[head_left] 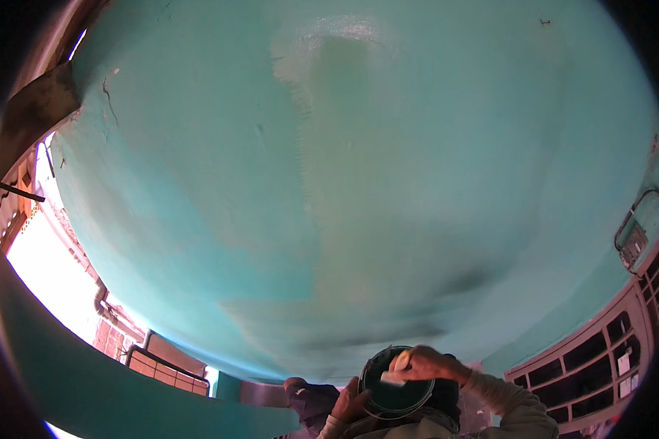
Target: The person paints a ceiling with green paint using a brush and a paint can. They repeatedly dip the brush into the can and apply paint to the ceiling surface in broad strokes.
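Down near the lower edge, our hands are apart: our right hand (pixel 433 364) is closed around a brush (pixel 394 377) with a yellowish handle and pale bristles, held over the mouth of a round bucket (pixel 371 359). Our left hand (pixel 349 402) lies against the bucket's left side; whether its fingers grip, we cannot tell. The right hand and brush hide part of the dark green liquid (pixel 399 399) inside. Bunched dark fabric (pixel 311 404) sits just left of the left hand. Beyond, a turquoise wall (pixel 198 190) fills our view, matte and blotchy, with a glossy, ragged-edged patch (pixel 344 29) on top and a thin crack (pixel 110 102) at left. Far right we see a pinkish barred window frame (pixel 594 366); far left, a curved pipe (pixel 104 304) beside a glaring opening.
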Motion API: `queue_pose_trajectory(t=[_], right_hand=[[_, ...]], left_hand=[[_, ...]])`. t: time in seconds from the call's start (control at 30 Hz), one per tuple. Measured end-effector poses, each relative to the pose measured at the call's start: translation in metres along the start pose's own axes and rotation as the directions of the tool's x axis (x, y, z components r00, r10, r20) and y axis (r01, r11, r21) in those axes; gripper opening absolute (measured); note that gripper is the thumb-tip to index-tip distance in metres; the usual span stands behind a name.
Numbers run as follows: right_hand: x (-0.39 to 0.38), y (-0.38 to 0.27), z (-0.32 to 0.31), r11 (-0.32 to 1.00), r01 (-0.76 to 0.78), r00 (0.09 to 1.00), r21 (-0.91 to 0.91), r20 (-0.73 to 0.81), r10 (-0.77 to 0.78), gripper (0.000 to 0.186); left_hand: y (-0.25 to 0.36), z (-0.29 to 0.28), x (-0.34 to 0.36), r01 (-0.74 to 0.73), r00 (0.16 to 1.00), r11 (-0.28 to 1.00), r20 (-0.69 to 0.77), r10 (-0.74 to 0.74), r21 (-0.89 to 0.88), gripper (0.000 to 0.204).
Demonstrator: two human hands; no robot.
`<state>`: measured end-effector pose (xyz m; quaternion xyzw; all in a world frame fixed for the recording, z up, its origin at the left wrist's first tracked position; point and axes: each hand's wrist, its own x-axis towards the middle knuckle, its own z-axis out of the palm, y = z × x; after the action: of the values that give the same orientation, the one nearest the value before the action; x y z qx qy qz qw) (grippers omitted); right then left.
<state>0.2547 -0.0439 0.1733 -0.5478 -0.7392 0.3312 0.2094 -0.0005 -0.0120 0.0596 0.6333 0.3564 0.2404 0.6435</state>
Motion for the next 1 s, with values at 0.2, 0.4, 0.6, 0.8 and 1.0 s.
queue_pose_trajectory(t=[0.2,0.4,0.6,0.8,1.0], right_hand=[[0.018,0.07,0.089,0.984,-0.041,0.946,-0.171,0.309,0.093,0.031],[0.022,0.094,0.11,0.973,0.012,0.959,-0.232,0.277,0.055,0.02],[0.011,0.08,0.092,0.974,0.006,0.967,-0.225,0.249,0.051,0.021],[-0.002,0.092,0.1,0.996,0.062,0.998,-0.061,-0.009,-0.062,0.029],[-0.013,0.092,0.089,0.977,-0.21,0.965,-0.04,-0.167,0.201,0.022]], left_hand=[[-0.026,-0.002,0.003,-0.048,0.999,0.99,0.014,0.05,-0.131,0.033],[-0.017,-0.006,0.002,0.085,0.996,0.995,0.017,-0.084,-0.044,0.036],[-0.023,-0.009,0.006,0.026,1.0,0.983,0.0,-0.027,0.182,0.037],[-0.003,0.001,-0.004,0.007,1.0,0.991,0.014,-0.006,-0.136,0.039],[-0.036,-0.005,0.009,0.054,0.997,0.995,0.043,-0.058,0.088,0.042]])
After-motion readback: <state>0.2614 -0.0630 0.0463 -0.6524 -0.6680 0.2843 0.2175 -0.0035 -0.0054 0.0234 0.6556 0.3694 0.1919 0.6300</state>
